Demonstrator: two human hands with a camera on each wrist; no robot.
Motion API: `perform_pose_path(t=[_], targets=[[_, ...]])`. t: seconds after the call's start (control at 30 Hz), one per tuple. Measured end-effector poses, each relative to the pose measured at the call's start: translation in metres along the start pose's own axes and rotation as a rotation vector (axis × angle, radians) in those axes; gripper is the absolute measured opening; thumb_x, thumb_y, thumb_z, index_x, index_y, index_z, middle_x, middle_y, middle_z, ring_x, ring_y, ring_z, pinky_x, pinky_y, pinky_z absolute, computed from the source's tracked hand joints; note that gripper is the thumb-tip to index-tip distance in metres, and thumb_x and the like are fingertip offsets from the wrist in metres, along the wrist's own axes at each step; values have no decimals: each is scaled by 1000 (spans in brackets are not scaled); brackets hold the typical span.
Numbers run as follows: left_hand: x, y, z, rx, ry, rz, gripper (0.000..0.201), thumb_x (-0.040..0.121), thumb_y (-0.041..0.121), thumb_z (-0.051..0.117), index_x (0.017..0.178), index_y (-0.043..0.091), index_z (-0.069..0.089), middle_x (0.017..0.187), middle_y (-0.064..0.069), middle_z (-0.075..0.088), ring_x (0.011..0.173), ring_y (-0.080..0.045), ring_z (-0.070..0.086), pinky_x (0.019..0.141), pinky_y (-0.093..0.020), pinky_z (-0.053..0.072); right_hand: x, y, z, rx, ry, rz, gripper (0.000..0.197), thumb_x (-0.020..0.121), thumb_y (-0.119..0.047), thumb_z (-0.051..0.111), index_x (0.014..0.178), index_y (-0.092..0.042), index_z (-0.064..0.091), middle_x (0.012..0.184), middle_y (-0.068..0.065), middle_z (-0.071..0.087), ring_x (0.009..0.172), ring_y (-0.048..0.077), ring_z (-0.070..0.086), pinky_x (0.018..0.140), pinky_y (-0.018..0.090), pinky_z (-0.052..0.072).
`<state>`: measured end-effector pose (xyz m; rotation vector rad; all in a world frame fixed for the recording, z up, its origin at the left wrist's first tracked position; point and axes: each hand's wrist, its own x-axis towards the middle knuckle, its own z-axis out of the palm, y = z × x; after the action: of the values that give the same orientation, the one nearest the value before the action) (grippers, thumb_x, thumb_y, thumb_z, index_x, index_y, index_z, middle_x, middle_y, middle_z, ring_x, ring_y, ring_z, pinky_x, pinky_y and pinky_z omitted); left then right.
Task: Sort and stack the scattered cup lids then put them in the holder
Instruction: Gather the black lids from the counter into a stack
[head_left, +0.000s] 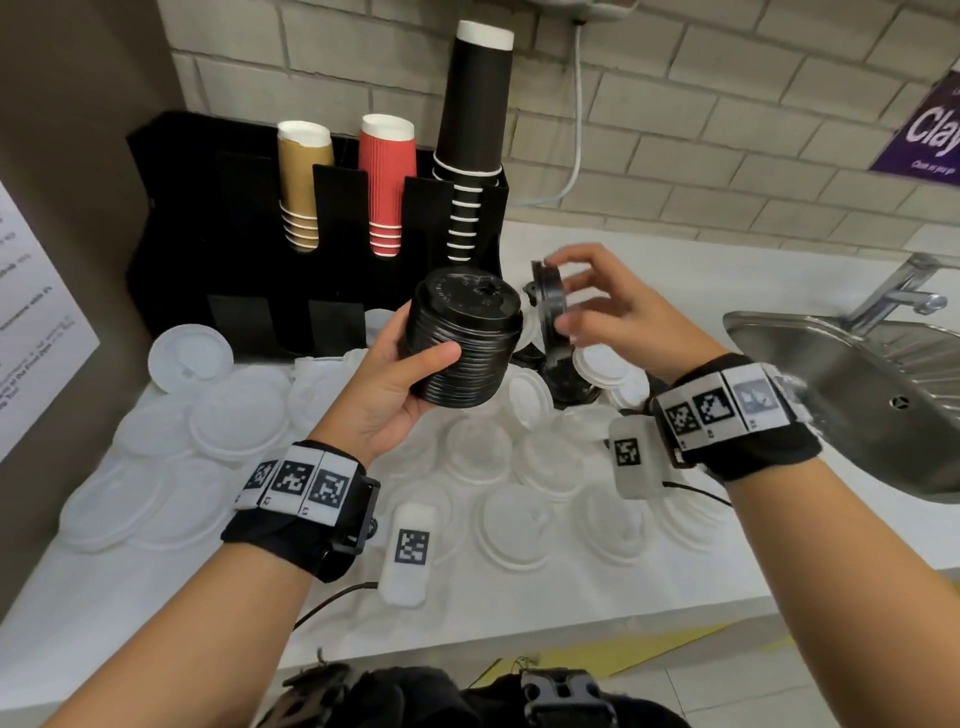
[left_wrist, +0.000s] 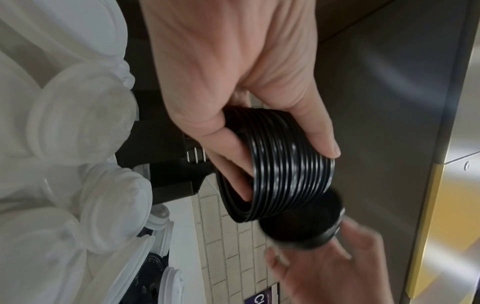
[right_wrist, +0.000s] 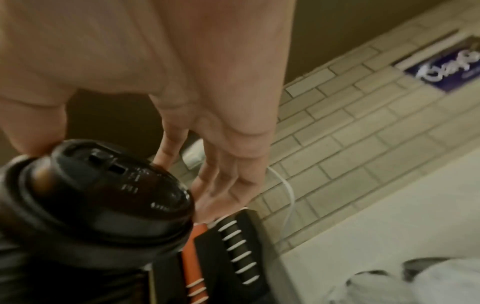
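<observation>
My left hand (head_left: 415, 364) grips a tall stack of black lids (head_left: 462, 343) above the counter, thumb on the near side and fingers behind. In the left wrist view the stack of black lids (left_wrist: 288, 174) shows its ribbed rims under my left hand (left_wrist: 259, 123). Just right of it, my right hand (head_left: 569, 306) pinches a single black lid (head_left: 548, 291) on edge, close to the stack's top. The right wrist view shows that black lid (right_wrist: 111, 195) top side up, thumb at its rim. The black holder (head_left: 208, 249) stands behind at the back left.
Several white lids (head_left: 239, 415) lie scattered over the white counter (head_left: 519, 613). A few black lids (head_left: 566, 379) sit among them. Gold cups (head_left: 304, 187), red cups (head_left: 387, 182) and black cups (head_left: 475, 130) stand in the holder. A steel sink (head_left: 857, 395) is at the right.
</observation>
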<state>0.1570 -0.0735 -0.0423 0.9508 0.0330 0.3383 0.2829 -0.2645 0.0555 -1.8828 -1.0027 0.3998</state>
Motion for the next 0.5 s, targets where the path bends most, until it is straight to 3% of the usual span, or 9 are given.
perform_pose_path(t=[0.1,0.37,0.5], targets=[[0,1,-1,11,1,-5,52,71,9,70,119,27,59,104,6,74,100,-13,70,72,-26,57,10,-17,17,-8,-7,-83,47,78,-21,66,120,-37,53,106,0,56,86,11,59,78,20,49],[-3,3,-4,73,-33,-34,59,72,8,70,126,26,55,106,6,73,101,-13,70,72,-27,57,26,-24,30,-204,-66,-126,44,86,-23,68,126,-37,57,113,-7,61,101,8,57,93,29,47],[-3,2,-2,73,-23,-38,60,72,8,71,128,24,55,110,2,72,104,-17,69,73,-29,57,28,-26,32,-220,-71,-142,48,82,-23,72,125,-36,55,112,-7,61,97,2,55,83,19,43]])
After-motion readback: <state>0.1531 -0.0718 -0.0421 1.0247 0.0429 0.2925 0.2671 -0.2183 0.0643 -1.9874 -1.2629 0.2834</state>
